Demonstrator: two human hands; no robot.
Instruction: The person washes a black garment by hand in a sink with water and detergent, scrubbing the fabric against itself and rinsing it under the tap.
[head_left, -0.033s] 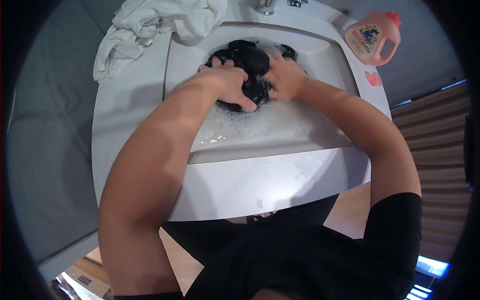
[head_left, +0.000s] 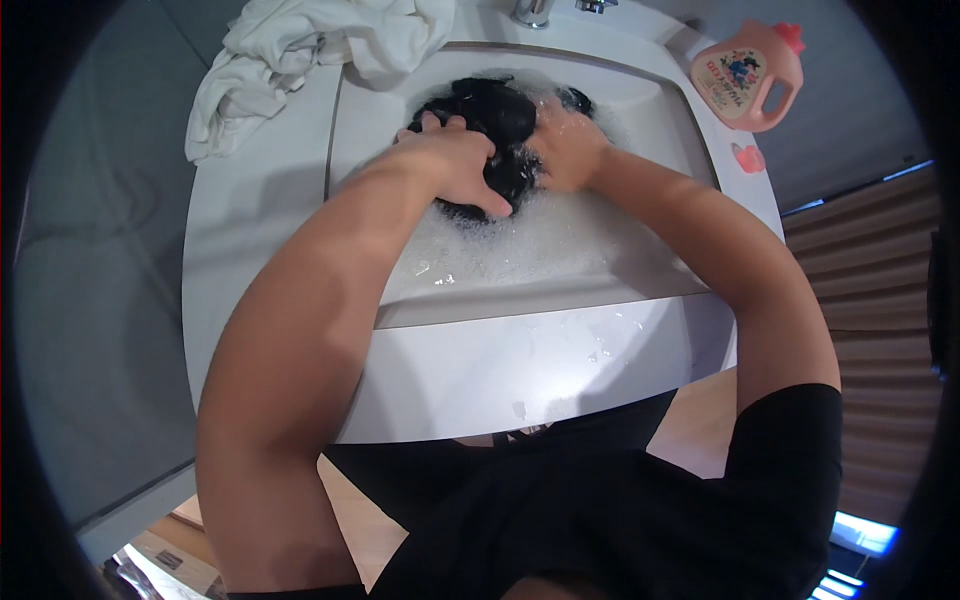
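Observation:
A wet black cloth [head_left: 498,108] lies bunched in the soapy water of a white sink [head_left: 660,130]. My left hand [head_left: 450,165] rests on its left side, fingers spread and thumb stretched apart, so that hand is open. On the right side of the bundle, my right hand [head_left: 568,150] closes against the black cloth, partly covered by foam. Its fingertips are buried and cannot be seen clearly. A smaller black piece of cloth [head_left: 576,99] shows beyond the right hand. White suds [head_left: 510,245] float around and in front of the cloth.
Crumpled white cloth [head_left: 300,65] lies at the far left corner of the counter. A metal faucet [head_left: 532,12] stands behind the sink. At the right are a pink detergent jug [head_left: 745,80] and its small pink cap [head_left: 747,158]. Water drops dot the front ledge [head_left: 560,350].
My right hand has shifted slightly left and up against the black cloth, and its fingers show less through the foam. The left hand has barely moved.

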